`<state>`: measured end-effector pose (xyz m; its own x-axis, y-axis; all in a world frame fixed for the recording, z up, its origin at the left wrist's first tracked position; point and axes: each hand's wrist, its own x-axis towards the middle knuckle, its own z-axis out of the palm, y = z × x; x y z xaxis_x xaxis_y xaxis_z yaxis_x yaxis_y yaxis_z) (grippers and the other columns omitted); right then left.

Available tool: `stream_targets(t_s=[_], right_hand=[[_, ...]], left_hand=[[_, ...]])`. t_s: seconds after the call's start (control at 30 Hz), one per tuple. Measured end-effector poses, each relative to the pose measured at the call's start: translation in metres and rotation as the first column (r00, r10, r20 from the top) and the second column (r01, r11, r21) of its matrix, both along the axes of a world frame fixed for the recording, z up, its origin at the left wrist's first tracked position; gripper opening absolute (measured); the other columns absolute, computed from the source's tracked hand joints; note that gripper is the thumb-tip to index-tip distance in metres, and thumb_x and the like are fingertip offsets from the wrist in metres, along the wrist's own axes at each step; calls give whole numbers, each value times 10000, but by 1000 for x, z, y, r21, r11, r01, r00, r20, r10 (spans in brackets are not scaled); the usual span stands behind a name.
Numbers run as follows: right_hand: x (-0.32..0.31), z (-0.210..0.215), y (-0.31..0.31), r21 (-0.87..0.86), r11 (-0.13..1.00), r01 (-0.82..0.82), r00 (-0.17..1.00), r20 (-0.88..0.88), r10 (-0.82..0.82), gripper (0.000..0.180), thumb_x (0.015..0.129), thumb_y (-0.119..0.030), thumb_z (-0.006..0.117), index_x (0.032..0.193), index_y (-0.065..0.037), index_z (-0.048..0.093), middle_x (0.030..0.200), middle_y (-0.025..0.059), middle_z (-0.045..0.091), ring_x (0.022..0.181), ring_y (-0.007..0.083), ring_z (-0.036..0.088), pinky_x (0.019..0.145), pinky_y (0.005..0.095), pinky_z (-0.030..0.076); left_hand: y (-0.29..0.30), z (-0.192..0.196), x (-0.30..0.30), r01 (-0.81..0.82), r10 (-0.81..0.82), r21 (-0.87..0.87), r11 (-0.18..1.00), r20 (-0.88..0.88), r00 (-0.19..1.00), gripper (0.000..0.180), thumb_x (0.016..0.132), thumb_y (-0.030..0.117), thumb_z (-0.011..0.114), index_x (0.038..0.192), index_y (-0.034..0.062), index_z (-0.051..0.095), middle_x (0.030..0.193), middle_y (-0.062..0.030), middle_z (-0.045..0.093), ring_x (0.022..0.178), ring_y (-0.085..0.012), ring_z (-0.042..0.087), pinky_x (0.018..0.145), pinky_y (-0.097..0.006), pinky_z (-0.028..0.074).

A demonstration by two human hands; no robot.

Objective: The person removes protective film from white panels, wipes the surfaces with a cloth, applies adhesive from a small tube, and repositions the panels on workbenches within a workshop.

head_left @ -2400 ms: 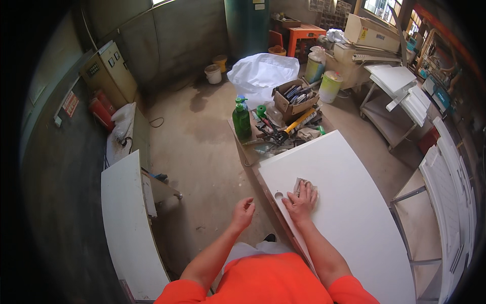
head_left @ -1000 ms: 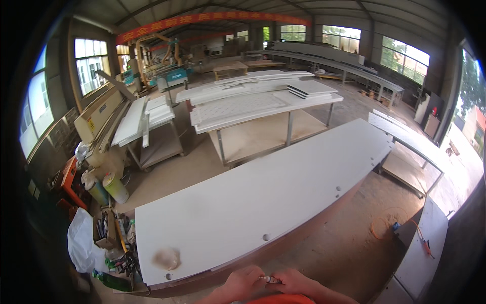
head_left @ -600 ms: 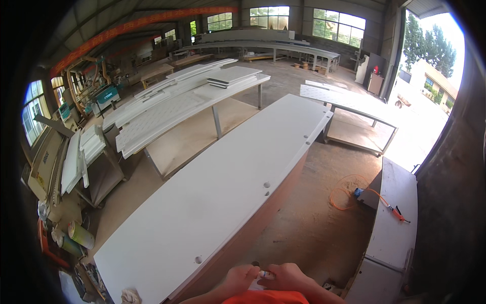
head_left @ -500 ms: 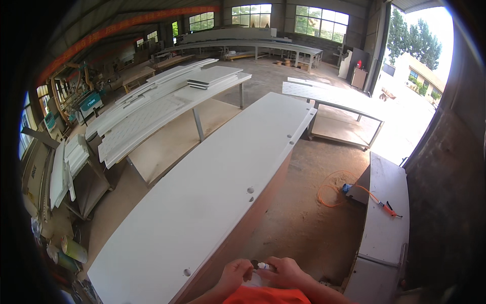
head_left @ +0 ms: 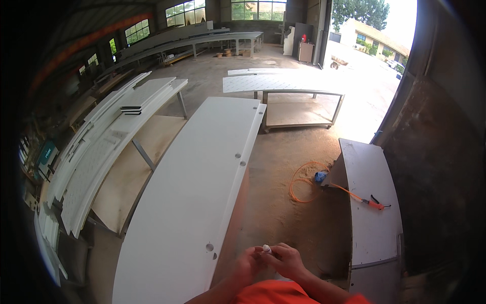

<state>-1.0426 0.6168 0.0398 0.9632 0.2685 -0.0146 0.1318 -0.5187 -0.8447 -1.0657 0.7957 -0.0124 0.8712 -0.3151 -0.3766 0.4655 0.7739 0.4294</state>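
Low in front of my body, my two hands meet close to the right edge of a long white panel (head_left: pixel 172 192). In my right hand (head_left: pixel 287 259) is a small white bottle-like piece (head_left: pixel 266 249), its end poking out between thumb and fingers. My left hand (head_left: pixel 247 264) is curled right beside it, fingers drawn together; what they hold, if anything, is hidden. Round holes, one of them a hole (head_left: pixel 209 247) near my left hand, run in pairs along the panel's right edge.
At right, a grey-white cabinet (head_left: pixel 372 202) bears an orange air blow gun (head_left: pixel 375 204), its orange hose (head_left: pixel 298 195) coiled on the dusty floor. Stacked white panels (head_left: pixel 109 137) lie on a table at left. Farther off stands a metal-framed table (head_left: pixel 298 109) beside the bright doorway.
My view has swung to the right, so the panel and tables sit farther left. My hands have drawn closer together, and the dark round piece at my left fingertips no longer shows.
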Motion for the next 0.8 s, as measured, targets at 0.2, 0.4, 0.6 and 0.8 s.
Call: stream_targets(t_s=[0.2, 0.4, 0.6, 0.8], right_hand=[[155, -30, -36, -29, 994, 101, 944, 319, -86, 306, 900, -219, 806, 1179, -114, 736, 888, 87, 697, 813, 286, 731, 725, 405, 594], [327, -15, -59, 3, 996, -91, 910, 406, 82, 404, 881, -199, 806, 1255, -121, 672, 1027, 81, 745, 885, 307, 744, 756, 406, 605], [457, 14, 6, -47, 817, -575, 724, 435, 535, 448, 909, -242, 777, 1308, -87, 646, 1201, 106, 711, 1083, 315, 706, 874, 434, 583], [593, 33, 56, 567, 587, -578, 722, 20, 692, 561, 927, -89, 790, 1440, -19, 575, 1418, 147, 649, 1307, 244, 632, 1049, 379, 533]], left_hand=[[-68, -30, 168, -166, 14, 496, 853, 296, 955, 286, 1113, 241, 573, 1300, 35, 637, 1108, -32, 689, 976, -126, 637, 875, -280, 531], [-99, -5, 313, -356, 105, 740, 572, 364, 926, 283, 1114, 269, 578, 1233, 22, 650, 1027, -26, 690, 941, -111, 642, 830, -268, 533], [-44, 38, 406, -698, 658, 363, 618, 248, 711, 304, 1104, 274, 598, 1120, -22, 666, 965, -30, 685, 790, -108, 633, 723, -275, 522], [20, 56, 483, -713, 497, 612, 342, 526, 690, 174, 1005, 143, 711, 1049, -25, 694, 892, -60, 691, 685, -105, 636, 629, -242, 508]])
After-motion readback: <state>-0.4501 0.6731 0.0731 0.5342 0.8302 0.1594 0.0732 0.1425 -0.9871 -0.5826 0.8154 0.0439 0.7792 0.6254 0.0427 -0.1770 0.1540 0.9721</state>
